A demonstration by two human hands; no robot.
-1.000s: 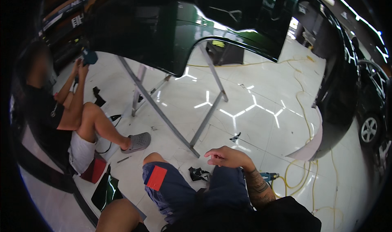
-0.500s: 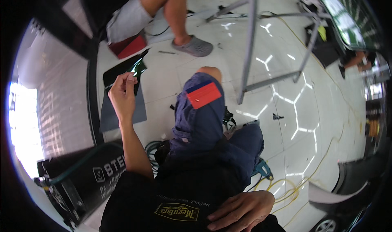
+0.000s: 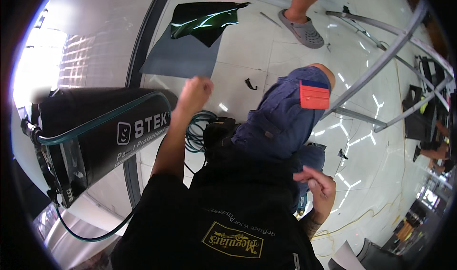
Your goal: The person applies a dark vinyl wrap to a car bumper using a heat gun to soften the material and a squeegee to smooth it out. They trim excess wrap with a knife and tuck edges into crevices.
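Note:
My left hand hangs above the floor beside a black roll-shaped bag, its fingers curled in with nothing visible in them. Beyond it, a glossy dark green film piece lies partly over a flat grey sheet. A red squeegee card with a dark blue edge rests on my raised knee, touched by neither hand. Close to my lap is my right hand, one or two fingers stretched out and the others bent; I see nothing held in it.
At left stands the black bag, with a green hose across it. A grey metal stand is at right. A person's grey clog is ahead. A yellow cord and black scraps lie on the floor.
My left hand has let go of the green film and drawn back toward me. The film now lies on the floor. My right hand has lifted off my shirt. The view has shifted left.

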